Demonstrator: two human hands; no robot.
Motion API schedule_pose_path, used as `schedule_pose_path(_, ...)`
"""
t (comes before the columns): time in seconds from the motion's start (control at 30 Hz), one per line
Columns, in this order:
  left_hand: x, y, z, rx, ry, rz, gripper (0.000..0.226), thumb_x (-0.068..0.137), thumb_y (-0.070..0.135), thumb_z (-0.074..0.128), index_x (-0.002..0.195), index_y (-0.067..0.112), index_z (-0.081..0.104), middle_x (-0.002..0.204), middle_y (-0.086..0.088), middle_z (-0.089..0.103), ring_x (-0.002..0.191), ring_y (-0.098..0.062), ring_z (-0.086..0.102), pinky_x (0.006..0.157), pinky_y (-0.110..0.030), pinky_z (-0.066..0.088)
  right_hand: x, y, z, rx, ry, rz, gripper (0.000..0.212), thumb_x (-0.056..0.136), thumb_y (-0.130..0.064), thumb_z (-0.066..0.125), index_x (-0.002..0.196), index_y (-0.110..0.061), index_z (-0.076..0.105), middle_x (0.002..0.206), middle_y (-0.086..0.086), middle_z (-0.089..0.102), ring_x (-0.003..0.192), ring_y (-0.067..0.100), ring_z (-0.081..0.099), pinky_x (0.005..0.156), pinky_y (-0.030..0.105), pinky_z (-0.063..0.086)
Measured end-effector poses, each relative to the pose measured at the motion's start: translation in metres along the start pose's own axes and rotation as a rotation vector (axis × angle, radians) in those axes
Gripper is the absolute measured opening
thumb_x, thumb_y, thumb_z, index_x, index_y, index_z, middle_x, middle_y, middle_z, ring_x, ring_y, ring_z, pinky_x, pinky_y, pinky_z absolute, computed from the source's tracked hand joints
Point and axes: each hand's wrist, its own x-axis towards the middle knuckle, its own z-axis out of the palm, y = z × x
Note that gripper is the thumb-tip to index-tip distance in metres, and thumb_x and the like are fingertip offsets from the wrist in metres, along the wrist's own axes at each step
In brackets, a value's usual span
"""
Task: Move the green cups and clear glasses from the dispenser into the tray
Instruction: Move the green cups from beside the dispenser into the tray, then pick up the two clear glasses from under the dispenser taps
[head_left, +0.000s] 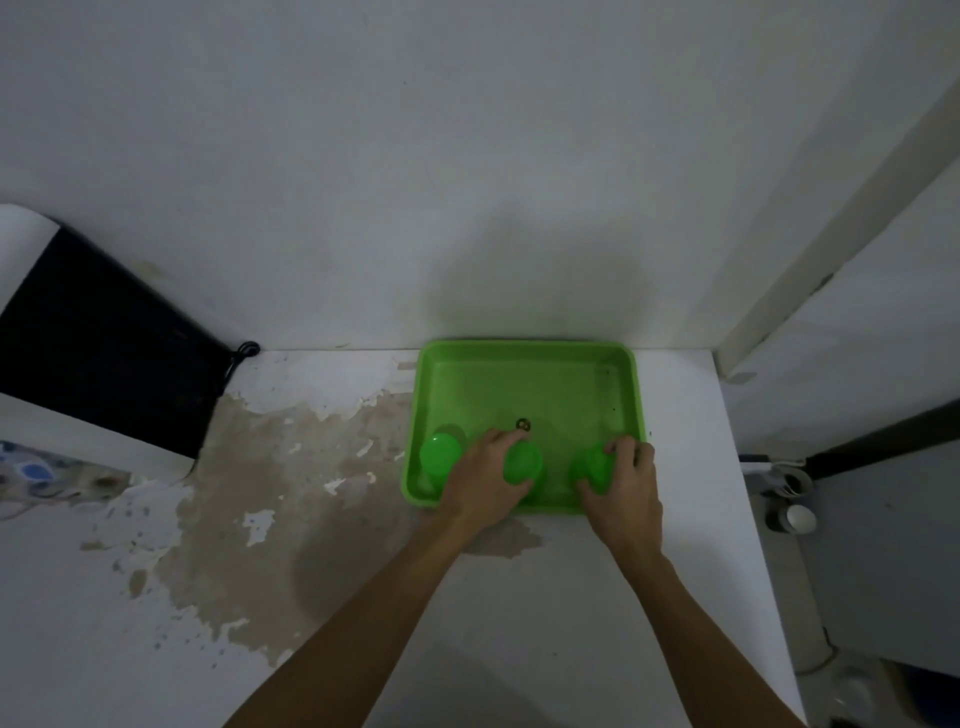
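Note:
A green rectangular tray (524, 358) sits on the white worn counter against the wall. Three green cups stand upside down along the tray's near side. The left cup (439, 454) stands free. My left hand (483, 488) wraps around the middle green cup (522, 463). My right hand (626, 499) grips the right green cup (592, 467) at the tray's near right corner. No clear glasses and no dispenser are in view.
A dark panel (98, 343) with a black cord (244, 353) lies at the left. The counter's paint is peeled in the middle left (249, 467). The counter edge drops off at the right, where small white items (795, 514) sit below.

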Motion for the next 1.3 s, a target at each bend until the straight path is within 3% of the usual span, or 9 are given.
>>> schedule_pose_path(0.27,0.002,0.001,0.001,-0.01,0.003,0.035,0.07,0.082,0.029,0.081,0.144,0.023,0.048,0.146,0.0,0.052,0.129,-0.02,0.052,0.11,-0.039,0.045,0.002,0.0,-0.008,-0.009,-0.068,-0.032,0.055,0.072,-0.018,0.079,0.114,-0.013,0.044,0.121,0.013,0.045,0.1,0.035,0.056,0.066,0.039,0.051)
schedule_pose_path(0.43,-0.01,-0.005,-0.013,-0.049,0.073,0.079,0.06,0.081,0.033,0.081,0.134,0.031,0.053,0.138,0.005,0.053,0.11,-0.018,0.061,0.095,-0.036,0.053,0.003,-0.014,-0.029,-0.09,0.005,-0.106,0.046,0.071,-0.02,0.079,0.109,-0.006,0.057,0.126,0.02,0.047,0.105,0.04,0.055,0.084,0.048,0.053)
schedule_pose_path(0.53,-0.024,-0.014,-0.029,-0.114,0.132,0.106,0.044,0.082,0.027,0.079,0.123,0.029,0.063,0.124,0.005,0.064,0.103,-0.015,0.065,0.09,-0.032,0.055,-0.004,-0.037,-0.034,-0.019,0.082,-0.169,0.031,0.075,-0.016,0.076,0.102,-0.01,0.061,0.115,0.015,0.054,0.099,0.035,0.058,0.079,0.045,0.054)
schedule_pose_path(0.63,-0.045,-0.034,-0.05,-0.163,0.182,0.113,0.025,0.084,0.022,0.077,0.108,0.022,0.071,0.1,0.004,0.071,0.09,-0.012,0.065,0.08,-0.034,0.057,-0.015,-0.072,-0.029,0.101,0.044,-0.216,0.016,0.08,-0.015,0.072,0.092,-0.014,0.062,0.096,0.007,0.064,0.085,0.026,0.062,0.071,0.041,0.053)
schedule_pose_path(0.73,-0.078,-0.069,-0.078,-0.214,0.26,0.054,0.019,0.082,0.019,0.078,0.1,0.021,0.074,0.091,0.004,0.074,0.083,-0.012,0.068,0.075,-0.032,0.057,-0.034,-0.115,-0.007,0.178,-0.039,-0.293,0.01,0.079,-0.011,0.071,0.082,-0.014,0.062,0.076,0.002,0.066,0.071,0.021,0.063,0.067,0.04,0.054)
schedule_pose_path(0.93,-0.143,-0.164,-0.139,-0.313,0.356,-0.091,0.009,0.084,0.026,0.076,0.092,0.021,0.075,0.086,0.005,0.075,0.081,-0.013,0.07,0.076,-0.036,0.059,-0.074,-0.193,0.069,0.226,-0.256,-0.364,0.007,0.081,-0.007,0.069,0.077,-0.012,0.065,0.068,0.002,0.067,0.064,0.02,0.062,0.063,0.04,0.052)
schedule_pose_path(1.13,-0.195,-0.277,-0.2,-0.386,0.455,-0.307,0.007,0.083,0.026,0.078,0.086,0.026,0.073,0.083,0.008,0.073,0.078,-0.013,0.068,0.078,-0.037,0.06,-0.115,-0.284,0.16,0.228,-0.463,-0.429,0.015,0.08,-0.006,0.068,0.07,-0.014,0.06,0.06,-0.007,0.047,0.054,0.004,0.042,0.056,0.026,0.038)
schedule_pose_path(1.23,-0.216,-0.331,-0.225,-0.408,0.514,-0.343,0.007,0.084,0.025,0.076,0.09,0.024,0.072,0.086,0.006,0.074,0.081,-0.015,0.07,0.077,-0.042,0.06,-0.127,-0.327,0.204,0.219,-0.522,-0.423,0.016,0.08,-0.005,0.066,0.07,-0.018,0.065,0.059,0.0,0.054,0.053,0.004,0.046,0.053,0.015,0.037)
schedule_pose_path(1.3,-0.226,-0.36,-0.238,-0.439,0.552,-0.368,0.015,0.083,0.025,0.077,0.096,0.026,0.071,0.091,0.007,0.072,0.085,-0.014,0.069,0.078,-0.045,0.06,-0.132,-0.35,0.226,0.222,-0.544,-0.406,0.014,0.08,-0.004,0.064,0.072,-0.015,0.067,0.067,0.014,0.062,0.058,0.017,0.054,0.056,0.017,0.041)
